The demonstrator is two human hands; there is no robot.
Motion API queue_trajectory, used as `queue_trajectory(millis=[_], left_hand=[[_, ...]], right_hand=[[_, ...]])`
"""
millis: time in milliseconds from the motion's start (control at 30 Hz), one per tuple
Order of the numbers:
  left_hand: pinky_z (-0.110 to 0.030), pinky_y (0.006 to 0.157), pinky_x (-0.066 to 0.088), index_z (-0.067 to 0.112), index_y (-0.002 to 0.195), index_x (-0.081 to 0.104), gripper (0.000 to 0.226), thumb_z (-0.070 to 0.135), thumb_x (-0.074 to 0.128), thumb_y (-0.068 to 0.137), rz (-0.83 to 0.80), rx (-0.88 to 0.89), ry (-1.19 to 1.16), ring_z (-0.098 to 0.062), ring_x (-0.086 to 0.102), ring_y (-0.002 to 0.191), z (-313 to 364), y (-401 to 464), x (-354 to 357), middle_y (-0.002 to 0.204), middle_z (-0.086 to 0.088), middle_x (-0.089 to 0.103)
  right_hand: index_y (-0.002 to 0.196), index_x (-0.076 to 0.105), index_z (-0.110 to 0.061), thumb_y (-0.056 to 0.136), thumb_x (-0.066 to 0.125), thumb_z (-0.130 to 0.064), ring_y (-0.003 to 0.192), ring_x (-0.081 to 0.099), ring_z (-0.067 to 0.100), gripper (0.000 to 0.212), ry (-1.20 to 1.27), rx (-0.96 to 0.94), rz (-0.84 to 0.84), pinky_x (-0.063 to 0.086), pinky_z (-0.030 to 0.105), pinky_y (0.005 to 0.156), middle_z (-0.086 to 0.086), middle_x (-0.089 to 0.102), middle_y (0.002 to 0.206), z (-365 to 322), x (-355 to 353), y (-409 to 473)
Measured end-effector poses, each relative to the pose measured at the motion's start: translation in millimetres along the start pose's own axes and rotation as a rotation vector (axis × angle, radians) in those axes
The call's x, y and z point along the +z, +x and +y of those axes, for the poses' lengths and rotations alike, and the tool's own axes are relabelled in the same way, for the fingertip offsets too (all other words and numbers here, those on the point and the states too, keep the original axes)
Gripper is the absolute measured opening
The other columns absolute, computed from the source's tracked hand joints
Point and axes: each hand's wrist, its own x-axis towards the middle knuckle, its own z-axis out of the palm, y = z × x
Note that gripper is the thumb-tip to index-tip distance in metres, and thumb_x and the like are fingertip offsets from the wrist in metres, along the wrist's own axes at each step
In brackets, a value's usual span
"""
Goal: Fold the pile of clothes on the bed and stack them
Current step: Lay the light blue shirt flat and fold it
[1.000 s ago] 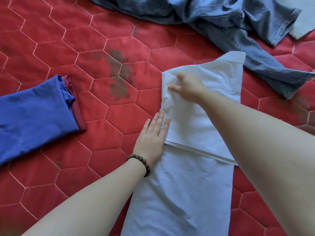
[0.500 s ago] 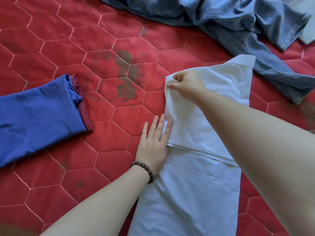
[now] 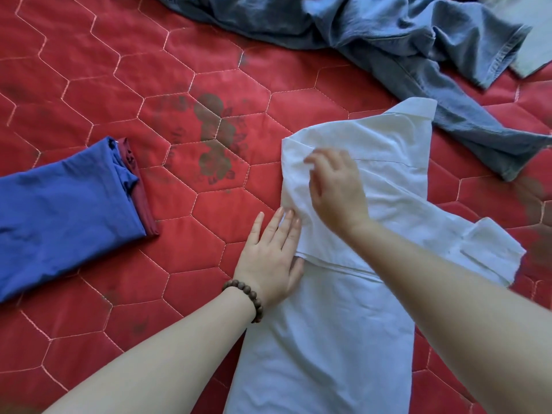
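Mid-fold on white shirt (image 3: 343, 294), lying on red quilt (image 3: 209, 70): left hand (image 3: 270, 258) flat, fingers straight, pinning left edge; right hand (image 3: 336, 186) blurred, grip can't be told; next probably tuck sleeve, fold up, stack on blue garment (image 3: 65, 210).

A white shirt (image 3: 334, 309) lies lengthwise on a red quilted bedspread (image 3: 185, 70), its upper part folded down over the body. The left hand (image 3: 270, 255), with a bead bracelet (image 3: 246, 297) at the wrist, lies flat against the shirt's left edge. The right hand (image 3: 336, 189) is above the folded part, blurred, fingers loosely spread. A folded blue garment (image 3: 62, 213) sits well to the left atop a dark red one (image 3: 140, 192). Crumpled denim clothes (image 3: 373, 37) lie along the top.
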Motion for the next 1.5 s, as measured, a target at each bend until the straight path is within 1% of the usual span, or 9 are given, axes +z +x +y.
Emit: queue_trajectory(millis=[167,333,533,867,1000,1133,1267,1367,1500], left_hand=[[-0.050,0.113,0.021,0.005,0.147,0.036,0.066,0.037,0.029,0.090,-0.065,-0.049,0.050,-0.029,0.026,0.145,1.3,-3.5,12.7,0.156,-0.013,0.027],[-0.055,0.114,0.018,0.003,0.149,0.030,0.072,0.047,0.030,0.092,-0.080,-0.076,0.037,-0.030,0.019,0.147,7.3,-3.4,6.8,0.158,-0.014,0.024],[-0.053,0.113,0.028,-0.001,0.124,0.058,0.048,0.021,0.033,0.089,0.126,-0.026,-0.072,-0.038,0.039,0.136,22.5,26.9,-14.9,0.135,-0.022,0.052],[-0.045,0.118,-0.014,0.007,0.151,-0.007,0.078,0.051,0.019,0.092,-0.184,-0.142,0.037,-0.031,-0.020,0.146,58.8,56.0,1.6,0.159,-0.016,-0.015],[-0.046,0.117,-0.014,0.013,0.154,0.004,0.070,0.040,0.034,0.098,-0.172,-0.013,-0.017,-0.029,-0.020,0.146,94.2,66.8,-6.8,0.160,-0.014,-0.016],[-0.059,0.113,-0.014,0.033,0.151,-0.016,0.070,0.059,0.014,0.093,-0.283,0.059,0.061,-0.029,-0.029,0.143,121.6,76.3,10.0,0.158,-0.005,-0.027],[-0.066,0.110,-0.012,0.034,0.146,-0.025,0.074,0.066,-0.001,0.084,-0.297,0.019,0.124,-0.032,-0.033,0.141,127.3,76.8,14.4,0.156,-0.005,-0.031],[-0.067,0.110,-0.011,0.033,0.144,-0.028,0.079,0.070,-0.005,0.079,-0.308,0.015,0.116,-0.033,-0.033,0.141,127.7,77.1,13.6,0.156,-0.006,-0.032],[-0.070,0.107,-0.012,0.033,0.132,-0.045,0.094,0.085,-0.007,0.063,-0.346,0.044,0.154,-0.038,-0.034,0.139,126.6,78.0,11.3,0.153,-0.010,-0.036]], right_hand=[[0.148,0.036,-0.020,0.100,0.031,-0.039,0.144,0.028,0.023,0.052,-0.248,-0.098,-0.407,0.013,0.053,0.115,0.002,0.033,0.155,14.0,22.2,-59.5],[0.152,0.014,-0.029,0.099,0.015,-0.051,0.149,0.010,0.018,0.058,-0.341,-0.043,-0.508,-0.001,0.056,0.117,-0.002,0.013,0.161,34.4,10.4,-49.3],[0.150,0.030,-0.014,0.099,0.028,-0.039,0.146,0.019,0.023,0.057,-0.274,0.015,-0.395,0.007,0.053,0.117,0.006,0.023,0.158,46.6,-16.2,-87.9],[0.149,0.031,-0.017,0.099,0.032,-0.037,0.147,0.015,0.027,0.055,-0.571,0.251,-0.343,-0.004,0.062,0.113,0.012,0.022,0.158,107.3,-82.0,-166.1],[0.143,0.039,-0.017,0.096,0.039,-0.026,0.144,0.025,0.035,0.048,-0.630,0.358,-0.279,0.015,0.070,0.108,0.021,0.028,0.154,134.0,-106.5,-192.7],[0.136,0.048,-0.009,0.082,0.062,0.000,0.140,0.033,0.039,0.057,-0.608,0.301,-0.291,0.026,0.068,0.105,0.026,0.033,0.150,150.4,-115.8,-209.2],[0.119,0.055,-0.007,0.082,0.046,0.005,0.117,0.057,0.043,0.040,-0.486,0.293,-0.221,0.048,0.060,0.091,0.028,0.054,0.132,159.2,-138.7,-216.0],[0.111,0.064,-0.005,0.076,0.050,0.004,0.082,0.068,0.037,0.039,-0.336,0.485,-0.035,0.055,0.039,0.059,0.017,0.067,0.110,161.0,-172.1,-217.9],[0.128,0.053,-0.009,0.088,0.053,-0.002,0.102,0.060,0.037,0.041,-0.148,0.943,0.217,0.046,0.040,0.083,0.012,0.063,0.122,171.4,-204.6,-238.7]])
